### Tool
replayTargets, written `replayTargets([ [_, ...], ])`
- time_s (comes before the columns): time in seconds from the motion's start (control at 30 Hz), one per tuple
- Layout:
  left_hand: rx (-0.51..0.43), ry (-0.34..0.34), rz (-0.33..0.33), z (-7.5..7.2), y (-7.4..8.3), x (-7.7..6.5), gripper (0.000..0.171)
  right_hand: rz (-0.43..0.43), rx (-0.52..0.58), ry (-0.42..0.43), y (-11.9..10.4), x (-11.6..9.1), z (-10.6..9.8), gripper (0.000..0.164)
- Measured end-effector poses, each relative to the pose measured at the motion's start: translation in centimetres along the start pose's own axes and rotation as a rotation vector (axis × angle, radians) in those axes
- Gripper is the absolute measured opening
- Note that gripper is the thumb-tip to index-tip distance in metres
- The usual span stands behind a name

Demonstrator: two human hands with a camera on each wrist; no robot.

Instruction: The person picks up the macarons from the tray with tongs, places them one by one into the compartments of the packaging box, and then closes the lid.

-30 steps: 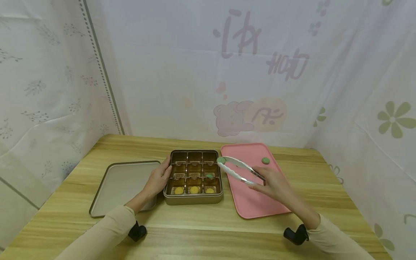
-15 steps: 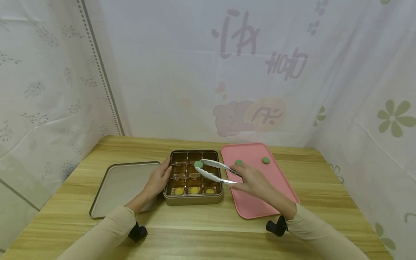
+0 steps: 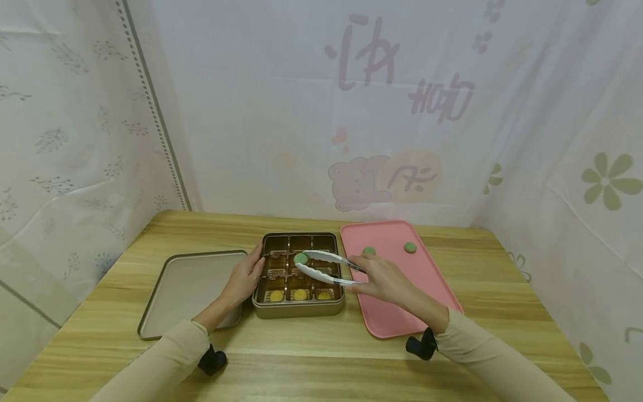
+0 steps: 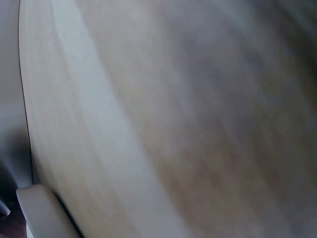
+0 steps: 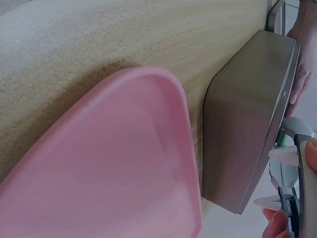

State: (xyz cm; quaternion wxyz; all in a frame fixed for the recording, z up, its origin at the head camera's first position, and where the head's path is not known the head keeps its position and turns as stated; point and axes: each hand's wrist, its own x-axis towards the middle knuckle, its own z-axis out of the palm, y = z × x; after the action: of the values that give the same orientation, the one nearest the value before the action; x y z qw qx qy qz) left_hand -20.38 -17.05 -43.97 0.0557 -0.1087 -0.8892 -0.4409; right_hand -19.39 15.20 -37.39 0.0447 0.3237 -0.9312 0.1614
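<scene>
the green round cookie (image 3: 300,258) is pinched between the tips of the white-ended tongs (image 3: 326,257), over the central compartment of the metal tin (image 3: 298,310); whether it touches the insert is hard to tell. from the right hand (image 3: 384,279), which grips the tongs' handles, it lies leftward and slightly farther from the person, along the tongs' long axis. the left hand (image 3: 242,279) rests against the tin's left wall with fingers extended, about as near to the cookie as the right fingertips.

counted: 1 tin with 9 compartments, 3 rows of 3; 3 yellow cookies (image 3: 300,295), 1 per compartment in the nearest row; 2 more green cookies (image 3: 410,247) on 1 pink tray (image 3: 392,307); 1 metal lid (image 3: 196,290) left of the tin on the worktop (image 3: 301,357). the tongs partly hide the middle row, so anything beneath stays uncounted.
</scene>
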Motion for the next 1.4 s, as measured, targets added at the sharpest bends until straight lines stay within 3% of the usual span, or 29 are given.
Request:
replayTargets([
  [0.4,0.001,0.009,0.001,0.0,0.1,0.0,0.049,0.018,0.011,-0.029,-0.2,0.4,-0.1,0.053],
  [1.07,0.001,0.013,0.002,0.0,0.0,0.0,0.049,0.019,0.023,0.047,0.2,-0.8,0.6,0.053],
  [1.4,-0.002,0.007,0.004,0.0,-0.1,0.1,0.050,0.153,0.153,0.045,2.0,-3.7,-0.1,0.060],
])
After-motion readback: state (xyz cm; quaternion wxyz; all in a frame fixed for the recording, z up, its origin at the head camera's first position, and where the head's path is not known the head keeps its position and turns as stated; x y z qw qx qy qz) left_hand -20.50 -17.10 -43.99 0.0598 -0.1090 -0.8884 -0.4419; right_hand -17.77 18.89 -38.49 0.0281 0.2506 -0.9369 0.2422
